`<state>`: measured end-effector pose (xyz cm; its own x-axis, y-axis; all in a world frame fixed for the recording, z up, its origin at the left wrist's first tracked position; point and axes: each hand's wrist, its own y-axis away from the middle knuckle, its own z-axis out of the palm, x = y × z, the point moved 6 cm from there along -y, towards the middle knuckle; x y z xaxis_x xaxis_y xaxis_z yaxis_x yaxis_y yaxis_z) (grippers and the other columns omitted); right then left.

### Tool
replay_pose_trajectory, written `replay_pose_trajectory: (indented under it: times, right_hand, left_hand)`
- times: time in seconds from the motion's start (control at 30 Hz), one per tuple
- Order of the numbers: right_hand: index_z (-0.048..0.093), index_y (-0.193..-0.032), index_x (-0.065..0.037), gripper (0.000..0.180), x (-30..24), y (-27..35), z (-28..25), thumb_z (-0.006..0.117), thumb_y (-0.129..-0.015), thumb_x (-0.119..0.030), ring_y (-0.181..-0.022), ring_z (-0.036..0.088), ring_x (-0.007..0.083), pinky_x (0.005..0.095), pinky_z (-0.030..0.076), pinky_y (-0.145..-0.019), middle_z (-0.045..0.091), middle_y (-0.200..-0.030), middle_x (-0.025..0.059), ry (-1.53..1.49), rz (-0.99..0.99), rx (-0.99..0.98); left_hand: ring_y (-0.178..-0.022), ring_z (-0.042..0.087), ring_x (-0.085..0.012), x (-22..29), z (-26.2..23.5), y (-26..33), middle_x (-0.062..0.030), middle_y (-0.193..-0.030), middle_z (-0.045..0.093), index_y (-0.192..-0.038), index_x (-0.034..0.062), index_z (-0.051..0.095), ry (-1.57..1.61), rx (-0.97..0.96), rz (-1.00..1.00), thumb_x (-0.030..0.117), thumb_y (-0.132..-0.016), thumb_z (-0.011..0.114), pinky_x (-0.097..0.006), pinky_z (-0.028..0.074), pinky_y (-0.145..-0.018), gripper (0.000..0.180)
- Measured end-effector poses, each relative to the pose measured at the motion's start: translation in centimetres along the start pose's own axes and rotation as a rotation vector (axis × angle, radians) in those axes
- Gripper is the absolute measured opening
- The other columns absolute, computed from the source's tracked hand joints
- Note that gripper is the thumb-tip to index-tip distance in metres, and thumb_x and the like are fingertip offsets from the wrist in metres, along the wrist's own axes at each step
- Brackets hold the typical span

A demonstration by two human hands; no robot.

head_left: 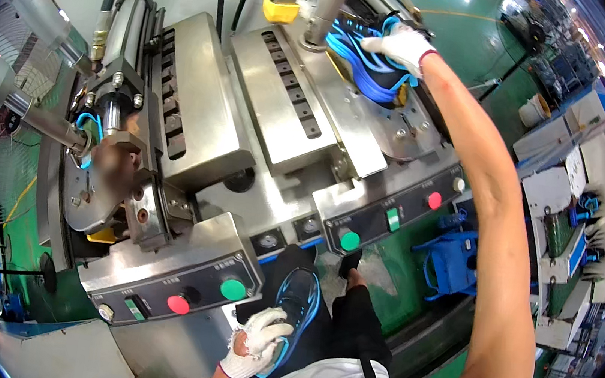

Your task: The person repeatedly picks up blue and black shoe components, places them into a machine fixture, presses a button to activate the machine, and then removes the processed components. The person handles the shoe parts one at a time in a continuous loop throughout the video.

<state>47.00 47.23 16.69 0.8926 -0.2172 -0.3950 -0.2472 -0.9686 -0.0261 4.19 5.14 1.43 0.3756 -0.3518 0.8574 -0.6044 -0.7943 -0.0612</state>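
Left gloved hand (255,343) clenched around black-and-blue shoe (296,305) at six o'clock; right gloved hand (403,46) (one o'clock) gripping black shoe with blue straps (367,65) on steel press machine (282,111).

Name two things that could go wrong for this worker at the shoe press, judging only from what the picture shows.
1. The right hand rests on the blue-and-black shoe under the press rod; it might get pinched if the press closed.
2. The left hand holds a second shoe close to the green button; a bump could press it.
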Motion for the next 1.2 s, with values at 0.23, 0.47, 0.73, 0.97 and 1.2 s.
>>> replay_pose_trajectory:
  times: [0.23, 0.47, 0.73, 0.97, 1.2]
  right_hand:
    - [0.071, -0.126, 0.007, 0.091, 0.6, -5.4, 7.6, 0.073, -0.075, -0.069, -0.121, 0.07, 0.0357, 0.0413, 0.054, -0.1, 0.069, -0.13, 0.0293, 0.186, -0.003, -0.037]
    - [0.074, -0.124, -0.001, 0.076, -0.6, -5.6, 7.7, 0.069, -0.081, -0.063, -0.114, 0.072, 0.0362, 0.0447, 0.057, -0.094, 0.072, -0.127, 0.024, 0.369, -0.128, -0.053]
    - [0.076, -0.12, -0.008, 0.056, -1.4, -4.6, 10.7, 0.063, -0.088, -0.051, -0.115, 0.072, 0.0329, 0.0408, 0.057, -0.097, 0.074, -0.124, 0.0164, 0.417, -0.113, 0.117]
    - [0.07, -0.13, -0.002, 0.07, -2.0, 2.2, 5.0, 0.06, -0.087, -0.056, -0.116, 0.071, 0.0362, 0.045, 0.054, -0.101, 0.071, -0.13, 0.0216, 0.186, -0.126, -0.194]
    - [0.053, -0.146, -0.002, 0.072, -4.1, 33.2, 11.9, 0.076, -0.09, -0.04, -0.148, 0.042, 0.0418, 0.0519, 0.034, -0.124, 0.05, -0.154, 0.0239, -0.58, -0.561, 0.092]
  left_hand:
    - [-0.121, 0.063, -0.0422, -1.5, -1.5, -0.4, -0.0168, -0.127, 0.066, -0.112, 0.013, 0.075, 0.151, 0.068, -0.037, -0.001, -0.074, 0.07, -0.052, 0.052, -0.104, 0.041]
    - [-0.125, 0.06, -0.0433, -1.2, -1.9, -0.4, -0.0187, -0.13, 0.064, -0.109, 0.0114, 0.073, 0.121, -0.004, -0.128, 0.001, -0.078, 0.063, -0.052, 0.049, -0.107, 0.034]
    - [-0.121, 0.062, -0.0433, -0.6, -0.5, -1.6, -0.0172, -0.124, 0.066, -0.108, 0.0122, 0.073, 0.037, -0.092, -0.082, -0.005, -0.067, 0.066, -0.056, 0.049, -0.11, 0.045]
    - [-0.124, 0.06, -0.0428, 1.0, 0.8, -1.5, -0.0181, -0.129, 0.063, -0.115, 0.0129, 0.07, 0.016, -0.04, -0.05, -0.005, -0.077, 0.064, -0.056, 0.045, -0.114, 0.042]
    - [-0.134, 0.056, -0.0403, 0.4, 2.4, 0.1, -0.0189, -0.138, 0.061, -0.116, 0.0067, 0.07, 0.033, 0.014, -0.026, -0.01, -0.079, 0.062, -0.049, 0.044, -0.116, 0.041]
